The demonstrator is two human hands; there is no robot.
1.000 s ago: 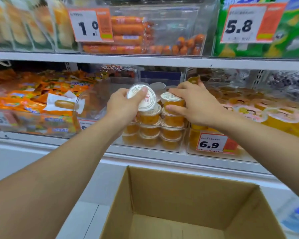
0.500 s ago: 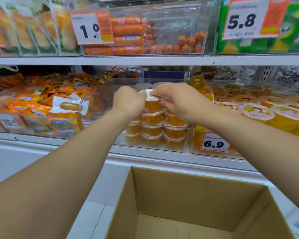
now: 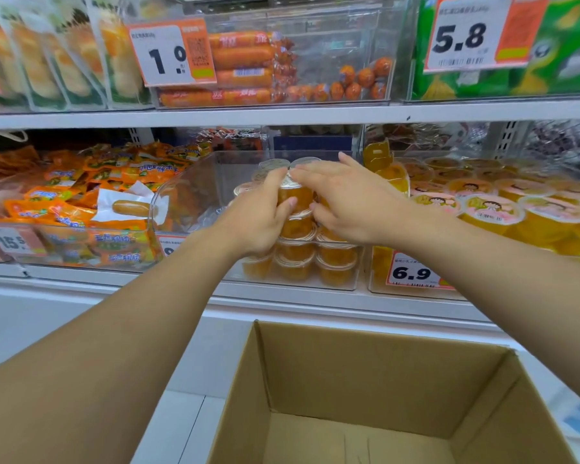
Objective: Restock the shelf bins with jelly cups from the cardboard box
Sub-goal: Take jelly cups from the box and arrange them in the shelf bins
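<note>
Store shelving fills the upper half of the frame, with clear bins on white shelf boards. At centre frame, the jelly cup (image 3: pixel 293 195) sits upright on top of a stack in the middle shelf bin (image 3: pixel 215 169), lid up, its axis vertical. The left hand (image 3: pixel 258 222) grips the cup's side, thumb and fingers curled around it. The right hand (image 3: pixel 345 202) lies over the neighbouring stack with fingers straight and slightly spread; whether it presses a cup cannot be told. Several stacked columns of cups (image 3: pixel 335 259) already fill the front of this bin, while its left portion appears unfilled. The cardboard box (image 3: pixel 349 380) at lower centre shows a bare bottom in the visible part, so the supply appears nearly exhausted. To the right, a bin of larger lidded cups (image 3: pixel 493 209) carries a 6.9 price tag (image 3: pixel 412 271).
</note>
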